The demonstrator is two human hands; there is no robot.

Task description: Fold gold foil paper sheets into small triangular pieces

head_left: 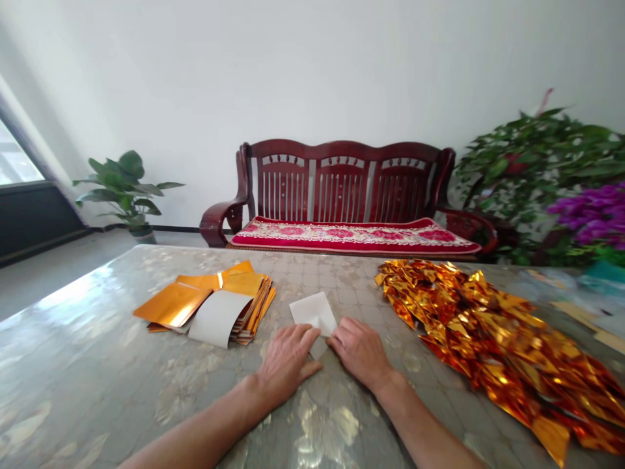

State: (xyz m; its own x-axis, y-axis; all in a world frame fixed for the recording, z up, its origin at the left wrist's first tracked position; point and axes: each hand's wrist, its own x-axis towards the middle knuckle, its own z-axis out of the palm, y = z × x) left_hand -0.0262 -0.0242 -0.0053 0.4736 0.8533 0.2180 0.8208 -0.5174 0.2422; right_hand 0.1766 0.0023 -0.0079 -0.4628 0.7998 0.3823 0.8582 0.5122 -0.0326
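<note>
A small white sheet of paper (314, 311) lies on the marbled table (88, 365), partly folded. My left hand (288, 361) rests on its near edge with the fingers curled down against it. My right hand (360, 350) presses the sheet's right corner, fingers closed together on the paper. To the left lies a stack of gold foil sheets (209, 303), one turned white side up. On the right spreads a pile of folded gold foil pieces (498, 342).
A dark red wooden bench (342, 195) with a red cushion stands behind the table. A potted plant (127, 189) sits on the floor at the left. Green and purple plants (561, 182) stand at the right. Some papers (586, 319) lie at the table's far right.
</note>
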